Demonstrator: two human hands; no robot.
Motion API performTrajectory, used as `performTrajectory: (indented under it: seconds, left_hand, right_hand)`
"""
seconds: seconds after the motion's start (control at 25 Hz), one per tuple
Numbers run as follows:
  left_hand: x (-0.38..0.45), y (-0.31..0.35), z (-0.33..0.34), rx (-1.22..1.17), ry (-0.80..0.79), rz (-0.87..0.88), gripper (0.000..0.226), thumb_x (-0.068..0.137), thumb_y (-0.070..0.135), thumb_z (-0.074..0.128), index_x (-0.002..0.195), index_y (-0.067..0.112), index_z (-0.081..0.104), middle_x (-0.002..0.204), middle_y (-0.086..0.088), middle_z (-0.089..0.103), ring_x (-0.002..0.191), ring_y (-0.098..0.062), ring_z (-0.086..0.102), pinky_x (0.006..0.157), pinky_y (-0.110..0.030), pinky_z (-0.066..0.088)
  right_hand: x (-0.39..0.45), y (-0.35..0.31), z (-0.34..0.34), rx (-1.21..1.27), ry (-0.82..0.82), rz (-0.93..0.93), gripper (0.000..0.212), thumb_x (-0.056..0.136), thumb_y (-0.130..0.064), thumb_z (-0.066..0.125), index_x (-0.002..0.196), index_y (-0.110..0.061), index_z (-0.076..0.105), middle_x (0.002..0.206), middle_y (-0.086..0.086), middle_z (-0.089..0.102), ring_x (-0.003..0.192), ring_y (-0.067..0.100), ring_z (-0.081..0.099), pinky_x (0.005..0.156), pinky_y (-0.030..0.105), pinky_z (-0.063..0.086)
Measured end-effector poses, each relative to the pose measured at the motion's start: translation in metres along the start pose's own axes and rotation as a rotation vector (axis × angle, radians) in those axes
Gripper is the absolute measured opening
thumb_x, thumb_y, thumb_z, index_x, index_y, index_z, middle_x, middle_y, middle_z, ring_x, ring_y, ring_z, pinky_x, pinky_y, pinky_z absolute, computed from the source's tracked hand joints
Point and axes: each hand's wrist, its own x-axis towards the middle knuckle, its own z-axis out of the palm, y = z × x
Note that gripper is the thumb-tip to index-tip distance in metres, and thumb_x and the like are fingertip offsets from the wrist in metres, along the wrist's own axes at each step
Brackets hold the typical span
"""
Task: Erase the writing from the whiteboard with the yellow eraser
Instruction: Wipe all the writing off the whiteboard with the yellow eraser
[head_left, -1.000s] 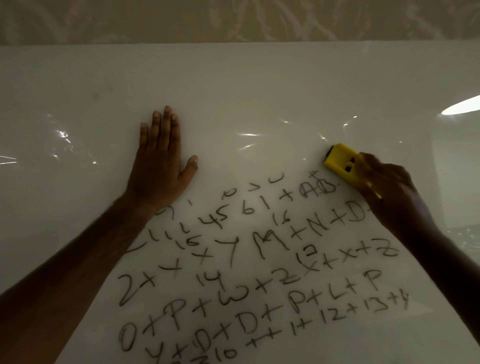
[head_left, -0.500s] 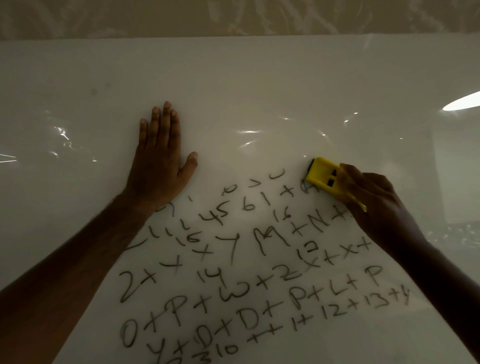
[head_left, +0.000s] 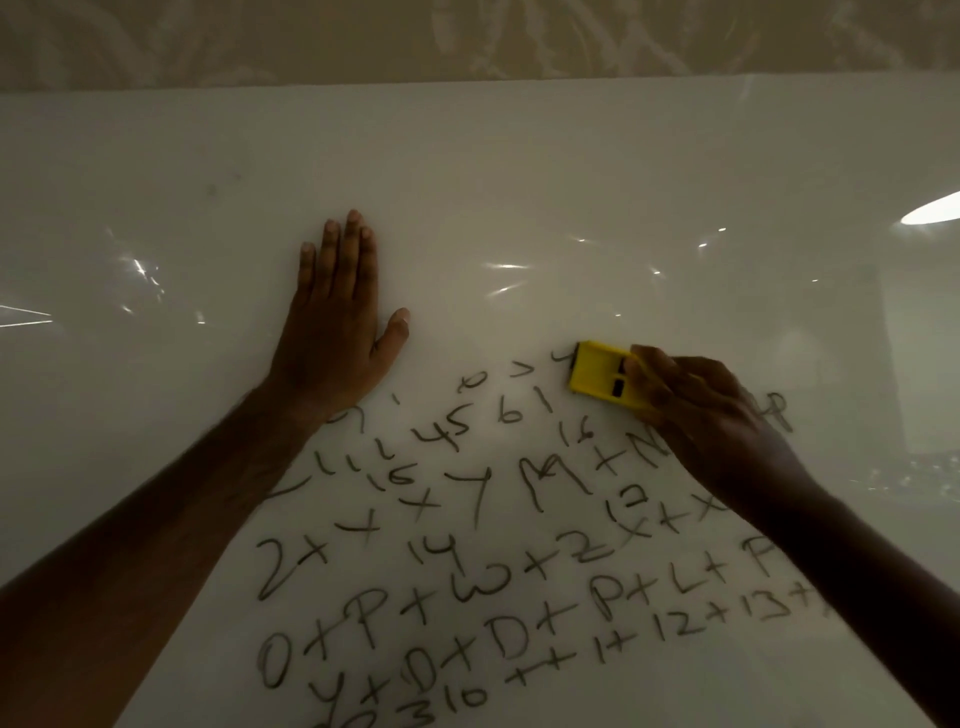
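Observation:
A large glossy whiteboard (head_left: 519, 171) fills most of the view. Black handwritten letters and numbers (head_left: 467, 577) cover its lower middle in several slanted rows. My right hand (head_left: 711, 415) grips the yellow eraser (head_left: 597, 371) and presses it flat on the board at the top row of writing, next to a small curved mark. The hand hides part of the rows behind it. My left hand (head_left: 337, 322) lies flat on the board, palm down, fingers together, left of the writing's top edge.
Beyond the board's far edge runs a beige patterned surface (head_left: 467, 36). Bright light reflections (head_left: 930, 213) glare on the board at the right, with smaller glints on the left. The upper half of the board carries no writing.
My right hand has slid the eraser leftward along the top row. The "+AD" marks seen there a second ago are gone. My left hand has stayed in place.

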Motion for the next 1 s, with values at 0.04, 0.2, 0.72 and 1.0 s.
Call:
performTrajectory:
  seconds: [0.04, 0.2, 0.72, 1.0]
  left_hand:
    - [0.000, 0.000, 0.000, 0.004, 0.001, 0.003, 0.089, 0.107, 0.054, 0.028, 0.171, -0.005, 0.010, 0.180, -0.027, 0.004, 0.168, -0.044, 0.005, 0.136, -0.053, 0.000]
    - [0.000, 0.000, 0.001, 0.012, 0.018, 0.007, 0.088, 0.107, 0.053, 0.029, 0.170, -0.006, 0.012, 0.180, -0.028, 0.006, 0.167, -0.046, 0.007, 0.136, -0.055, 0.002]
    - [-0.001, 0.000, 0.003, 0.041, 0.022, 0.008, 0.088, 0.108, 0.052, 0.030, 0.171, -0.006, 0.010, 0.180, -0.027, 0.006, 0.168, -0.045, 0.007, 0.137, -0.055, 0.002]
    - [-0.001, 0.000, 0.002, 0.045, 0.025, 0.017, 0.084, 0.108, 0.048, 0.030, 0.170, -0.006, 0.011, 0.180, -0.028, 0.008, 0.167, -0.045, 0.009, 0.136, -0.055, 0.004]
  right_hand:
    - [-0.003, 0.007, -0.005, -0.005, -0.005, 0.014, 0.054, 0.100, -0.019, 0.063, 0.151, -0.005, 0.053, 0.158, 0.016, 0.051, 0.124, 0.042, 0.056, 0.097, 0.058, 0.056]
    - [0.031, 0.031, -0.008, -0.007, 0.055, 0.152, 0.054, 0.102, -0.023, 0.058, 0.153, -0.007, 0.050, 0.158, 0.017, 0.051, 0.122, 0.043, 0.049, 0.096, 0.060, 0.054]
    - [0.032, 0.002, 0.003, -0.041, 0.014, -0.002, 0.055, 0.105, -0.023, 0.061, 0.157, -0.013, 0.048, 0.162, 0.010, 0.047, 0.126, 0.041, 0.055, 0.093, 0.058, 0.053]
    - [0.060, -0.063, 0.033, -0.004, 0.042, -0.103, 0.054, 0.107, -0.034, 0.052, 0.157, -0.014, 0.048, 0.164, 0.008, 0.046, 0.126, 0.033, 0.052, 0.100, 0.050, 0.046]
